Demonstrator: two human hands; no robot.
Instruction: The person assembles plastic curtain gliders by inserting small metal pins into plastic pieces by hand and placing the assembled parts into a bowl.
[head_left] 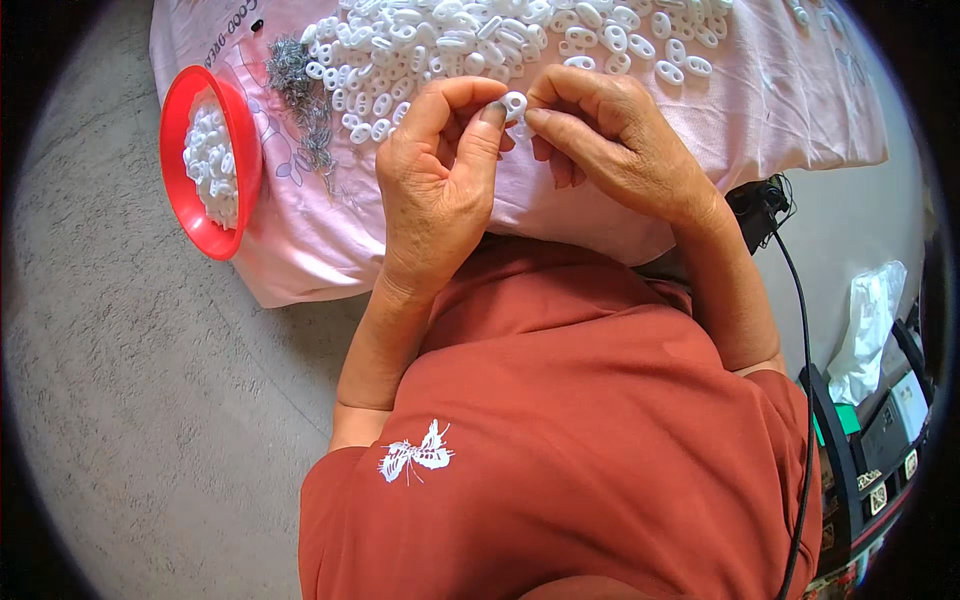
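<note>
Above the near edge of the cloth, my left hand (440, 170) pinches a small white oval plastic piece with two holes (514, 103) between thumb and forefinger. The thumb's tip looks dark. My right hand (615, 140) is closed in a pinch right beside that piece, its thumb and forefinger at the piece's right side. Whatever lies between the right fingertips is too small to make out. Just beyond both hands spreads a large heap of the same white two-hole pieces (450, 40). A tangle of thin grey metal bits (290, 75) lies to the left of the heap.
A red bowl (250, 150) holding white pieces stands at the cloth's left edge. Pink printed cloth (310, 265) covers the work surface. At the right, a black cable (803, 330) hangs down past a white plastic bag (868, 320) and dark boxy items.
</note>
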